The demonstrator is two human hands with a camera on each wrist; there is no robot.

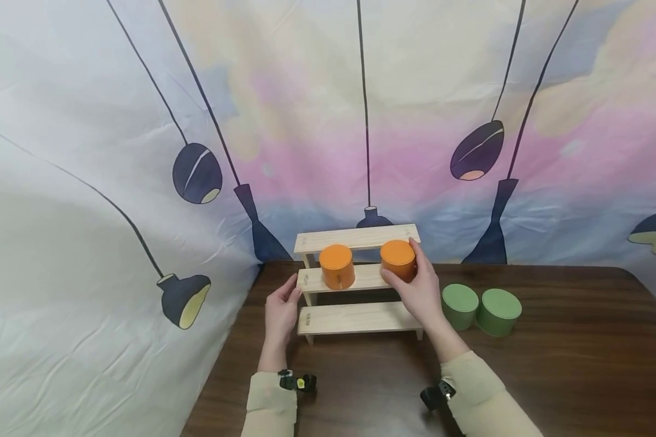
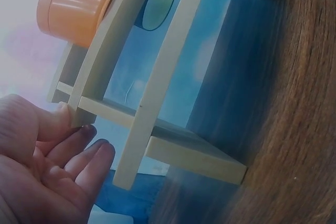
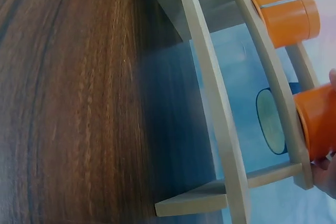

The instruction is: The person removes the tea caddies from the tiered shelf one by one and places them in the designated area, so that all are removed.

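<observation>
A three-step wooden rack [image 1: 355, 320] stands on the table. On its middle step, toward the left, sits an orange round canister [image 1: 336, 267]. My right hand [image 1: 420, 288] grips a second orange canister [image 1: 398, 260] at the right end of that same step, thumb at its front and fingers along its far right side. In the right wrist view this canister [image 3: 318, 121] is right at the step's surface, partly cut off by the frame. My left hand [image 1: 282, 309] pinches the left end of the middle step, its thumb [image 2: 62, 115] pressed to the wood.
Two green round canisters [image 1: 460, 306] stand side by side on the dark wooden table [image 1: 579, 352], right of the rack. Behind the table hangs a cloth backdrop [image 1: 415, 91] printed with lamps. The rack's top step [image 1: 355, 238] is close to the backdrop.
</observation>
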